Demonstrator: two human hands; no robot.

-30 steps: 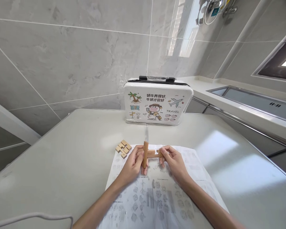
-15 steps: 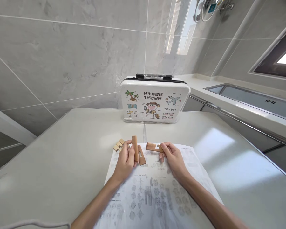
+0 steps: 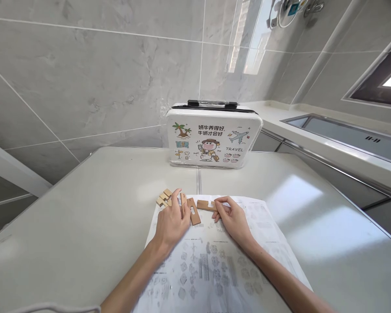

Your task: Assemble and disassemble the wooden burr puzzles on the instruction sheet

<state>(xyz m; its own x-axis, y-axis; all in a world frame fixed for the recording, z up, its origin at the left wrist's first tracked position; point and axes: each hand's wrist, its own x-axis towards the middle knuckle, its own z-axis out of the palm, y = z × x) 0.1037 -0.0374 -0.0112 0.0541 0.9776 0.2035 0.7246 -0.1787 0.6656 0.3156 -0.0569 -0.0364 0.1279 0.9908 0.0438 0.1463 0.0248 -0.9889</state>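
Note:
My left hand [image 3: 173, 221] is closed around a narrow wooden puzzle piece [image 3: 183, 201] marked with a 2, low over the sheet. Close against its right side lies a flat brown puzzle piece [image 3: 193, 212] with a slot cut through it. My right hand [image 3: 232, 217] pinches the right end of a notched wooden puzzle piece [image 3: 204, 205], which lies roughly level at the top of the sheet. Several paler wooden pieces [image 3: 164, 198] sit left of my left hand, partly hidden by it. Beneath both hands spreads a printed paper sheet [image 3: 228, 269] with small diagrams.
A white cartoon-printed case [image 3: 215, 139] in clear plastic stands at the back of the white table [image 3: 84, 217]. To the right runs a counter [image 3: 339, 139] with a dark inset panel. A tiled wall [image 3: 117, 78] rises behind, and a white cable [image 3: 52, 308] crosses the lower left.
My left hand has lowered its piece beside the slotted one and turned more palm-down. The right hand has brought its notched piece slightly left and down toward the sheet.

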